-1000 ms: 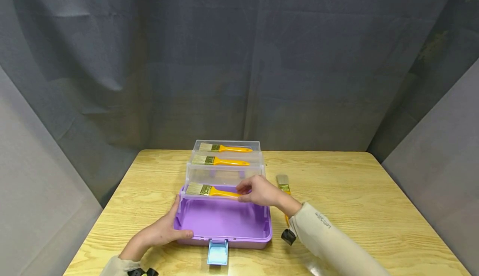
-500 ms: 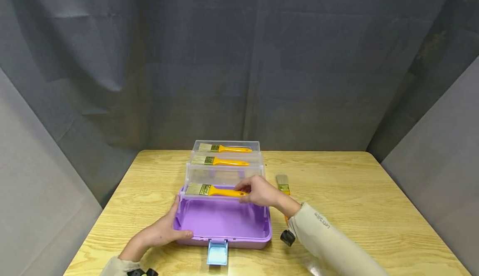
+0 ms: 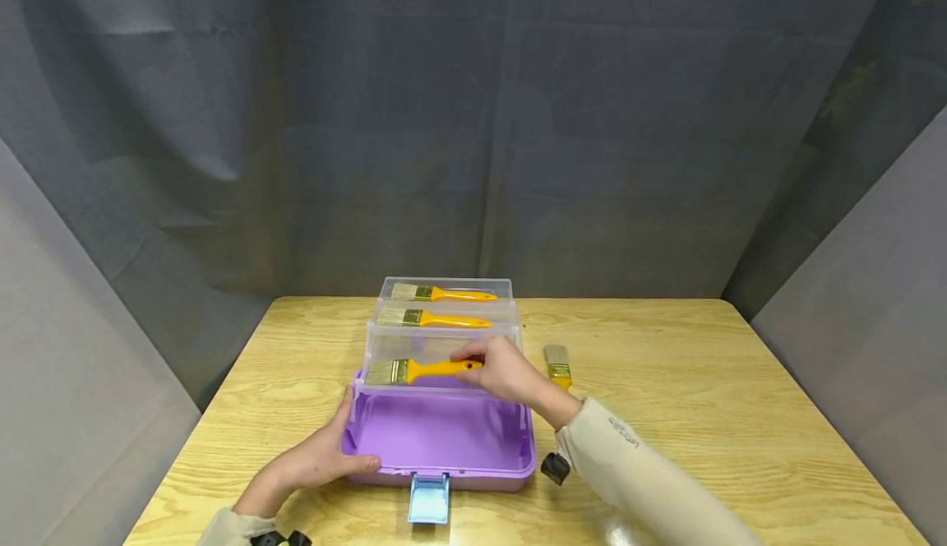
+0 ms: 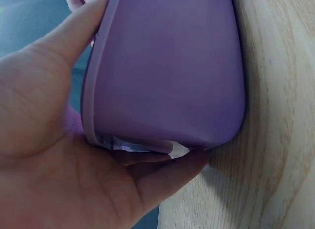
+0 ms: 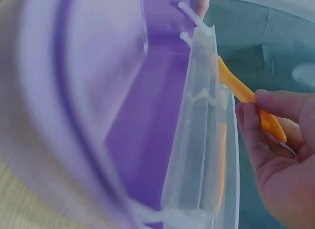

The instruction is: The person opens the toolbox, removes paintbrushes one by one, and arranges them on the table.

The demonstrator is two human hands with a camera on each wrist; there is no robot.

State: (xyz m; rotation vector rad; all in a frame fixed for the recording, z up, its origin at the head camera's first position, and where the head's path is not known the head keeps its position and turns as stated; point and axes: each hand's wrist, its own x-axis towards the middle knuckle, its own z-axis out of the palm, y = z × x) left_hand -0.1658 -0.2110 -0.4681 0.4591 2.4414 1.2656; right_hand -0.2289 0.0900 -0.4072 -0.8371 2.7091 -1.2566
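Now right hand pinches brush handle (fingertips).

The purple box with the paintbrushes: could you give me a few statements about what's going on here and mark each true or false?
1. The right hand holds a yellow-handled brush over the lowest clear tray. True.
2. The left hand lifts a brush. False: it grips the purple box at its near left corner.
3. One loose brush lies on the table, right of the box. True.
4. The box's lid is closed. False: it stands open, trays stepped back.
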